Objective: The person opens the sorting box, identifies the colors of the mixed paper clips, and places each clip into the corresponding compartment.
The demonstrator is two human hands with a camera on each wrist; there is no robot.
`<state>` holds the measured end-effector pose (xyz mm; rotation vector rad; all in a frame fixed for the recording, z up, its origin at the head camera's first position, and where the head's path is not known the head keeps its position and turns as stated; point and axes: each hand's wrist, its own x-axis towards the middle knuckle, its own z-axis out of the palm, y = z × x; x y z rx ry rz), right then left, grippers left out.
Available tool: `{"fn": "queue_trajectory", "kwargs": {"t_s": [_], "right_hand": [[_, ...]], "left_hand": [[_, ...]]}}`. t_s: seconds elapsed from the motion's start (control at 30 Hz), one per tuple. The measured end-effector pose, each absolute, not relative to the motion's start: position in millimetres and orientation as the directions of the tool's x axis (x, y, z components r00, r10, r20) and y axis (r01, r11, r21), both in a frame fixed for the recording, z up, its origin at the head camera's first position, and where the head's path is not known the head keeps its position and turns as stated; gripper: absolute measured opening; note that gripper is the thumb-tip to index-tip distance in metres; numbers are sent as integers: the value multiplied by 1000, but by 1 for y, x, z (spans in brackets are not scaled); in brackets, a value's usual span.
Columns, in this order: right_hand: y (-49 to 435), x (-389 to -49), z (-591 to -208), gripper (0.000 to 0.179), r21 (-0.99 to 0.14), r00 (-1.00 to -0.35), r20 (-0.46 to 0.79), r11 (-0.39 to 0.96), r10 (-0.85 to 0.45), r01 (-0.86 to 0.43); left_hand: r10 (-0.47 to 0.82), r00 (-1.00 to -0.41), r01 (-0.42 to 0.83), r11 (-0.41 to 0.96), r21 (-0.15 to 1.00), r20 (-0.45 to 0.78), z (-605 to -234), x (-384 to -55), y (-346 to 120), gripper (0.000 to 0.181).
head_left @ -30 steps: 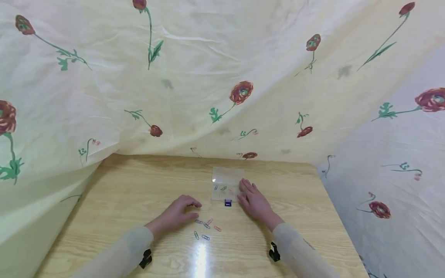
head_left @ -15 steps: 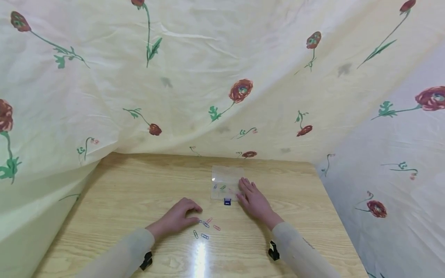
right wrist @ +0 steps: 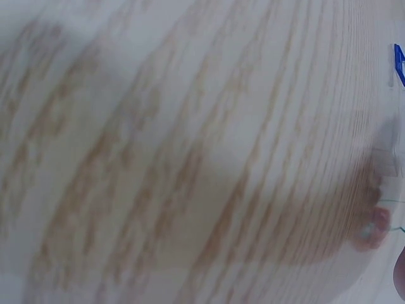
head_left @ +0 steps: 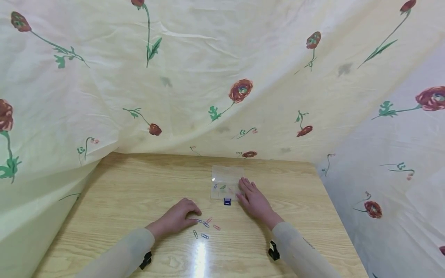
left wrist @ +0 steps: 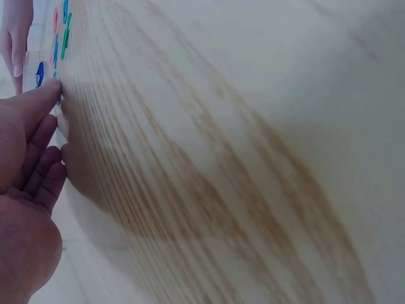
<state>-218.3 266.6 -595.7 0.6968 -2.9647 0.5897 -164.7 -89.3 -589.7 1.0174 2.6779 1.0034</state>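
Note:
In the head view my left hand point(head_left: 177, 216) is low over the table, its thumb tip at a blue paper clip point(head_left: 199, 221), with the other fingers loosely curved. The left wrist view shows the thumb point(left wrist: 47, 94) touching that clip, which lies partly hidden. Beside it are another blue clip point(head_left: 206, 224), pink clips point(head_left: 209, 220) point(head_left: 216, 227), a dark green clip point(head_left: 196, 234) and a third blue clip point(head_left: 204, 236). My right hand point(head_left: 256, 202) rests, fingers straight, against the right side of a clear plastic case point(head_left: 217, 195), lid raised. A blue clip point(head_left: 215, 186) and green clip point(head_left: 223, 187) lie inside.
A blue latch point(head_left: 227, 202) sits on the case's front edge. The wooden table point(head_left: 139, 185) ends at a flowered cloth point(head_left: 187, 116) behind and at both sides. A bright light reflection falls on the near tabletop.
My left hand has shifted slightly, bringing its thumb down to the leftmost blue paper clip. The right hand stays at the case. The head view has tilted a little.

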Motion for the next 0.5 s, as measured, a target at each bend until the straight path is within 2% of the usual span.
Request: {"fn": "queue_trajectory", "kwargs": {"t_s": [0.5], "right_hand": [[264,-217,-593,64,-359,-905,102,833,-413,-421]], "left_hand": [[623,-767,570,555,606,151,-590,-163,-89,7]]}}
